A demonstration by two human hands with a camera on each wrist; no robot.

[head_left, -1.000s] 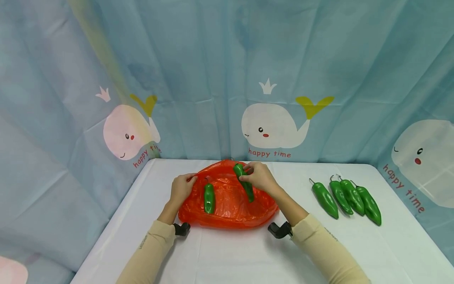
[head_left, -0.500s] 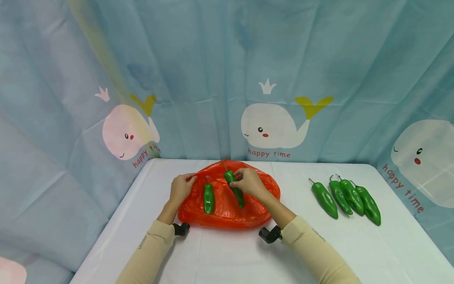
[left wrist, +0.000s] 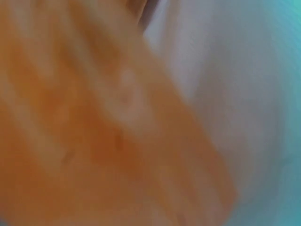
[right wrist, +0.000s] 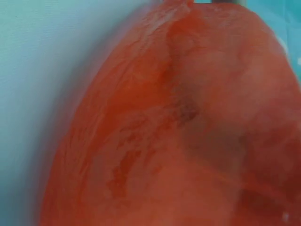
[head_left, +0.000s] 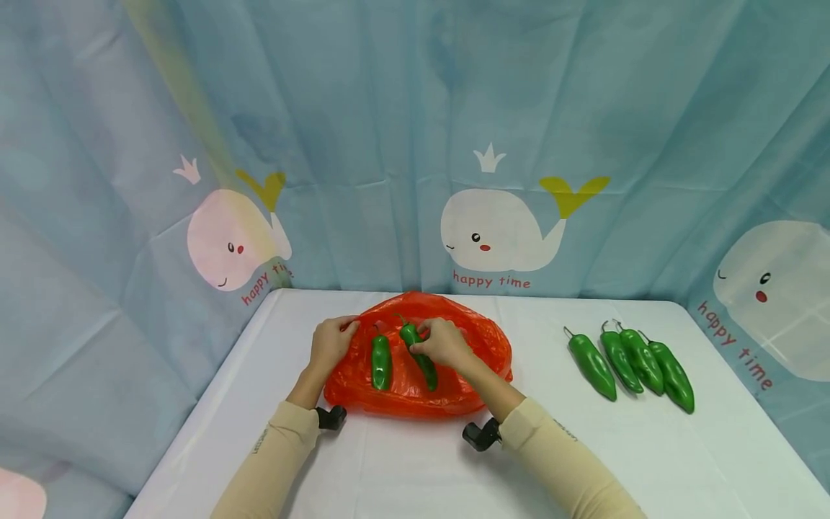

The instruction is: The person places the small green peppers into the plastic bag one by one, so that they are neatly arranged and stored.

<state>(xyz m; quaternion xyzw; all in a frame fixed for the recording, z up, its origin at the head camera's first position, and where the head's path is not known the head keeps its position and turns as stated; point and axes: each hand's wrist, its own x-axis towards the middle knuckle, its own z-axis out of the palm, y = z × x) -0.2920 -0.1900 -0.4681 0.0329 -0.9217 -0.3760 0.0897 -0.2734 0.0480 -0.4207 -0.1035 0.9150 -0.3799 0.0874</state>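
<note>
A red plastic bag point(head_left: 454, 400) lies spread with its mouth wide on the white table. My left hand point(head_left: 329, 344) pinches the bag's left rim between thumb and fingers; in the left wrist view a blurred hand point(left wrist: 108, 141) fills most of the picture. Inside the bag, near that hand, a green chili pepper point(head_left: 381, 364) lies stem away from me. Just right of it, my right hand point(head_left: 444, 344) holds a second green pepper point(head_left: 426, 369) by its upper part, slanted, low within the bag. The right wrist view is mostly filled by the red bag point(right wrist: 141, 155).
Several green peppers point(head_left: 642, 364) lie in a loose group at the right of the table point(head_left: 415, 468). Behind the table hangs a blue curtain point(head_left: 389, 144) with printed whales. Black wrist camera mounts point(head_left: 481, 435) sit under the cuffs.
My right hand has moved left and lower into the bag with its pepper, bringing it beside the pepper lying there. My left hand keeps its place on the rim.
</note>
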